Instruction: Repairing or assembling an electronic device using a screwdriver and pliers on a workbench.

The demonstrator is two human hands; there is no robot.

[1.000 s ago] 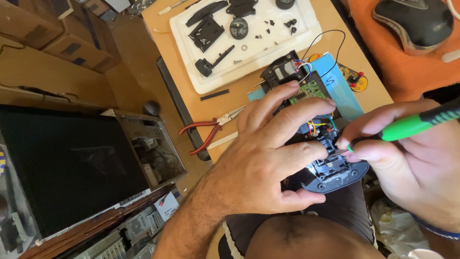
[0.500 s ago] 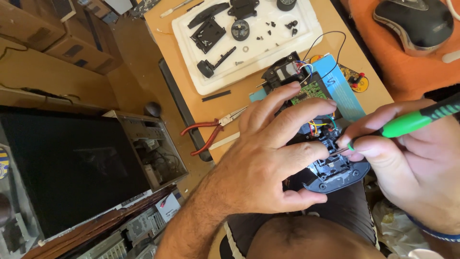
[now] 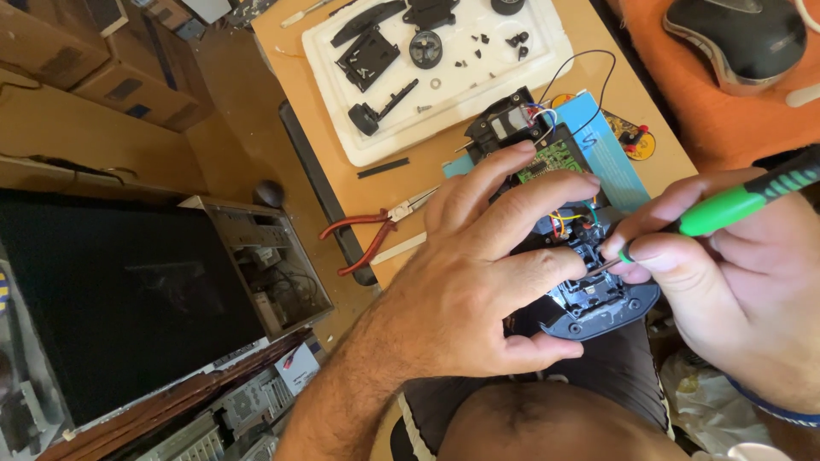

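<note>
Over the table [image 3: 666, 145], left hand [image 3: 478, 282] grips the device [image 3: 598, 294] — right hand [image 3: 743, 282] grips screwdriver [image 3: 735, 205].

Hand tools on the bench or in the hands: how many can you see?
2. The red-handled pliers lie at the wooden table's left edge; the green-handled screwdriver is in the right hand, tip on the opened black device. Others may be hidden.

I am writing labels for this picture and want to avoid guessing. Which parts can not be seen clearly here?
- Head view: the screwdriver tip is hidden between the right hand fingers and the opened device.
- Most of the device lies under the left hand.
- The small parts on the white tray are too small to identify.
- The grey object at the top right is cut off by the frame edge.
</note>
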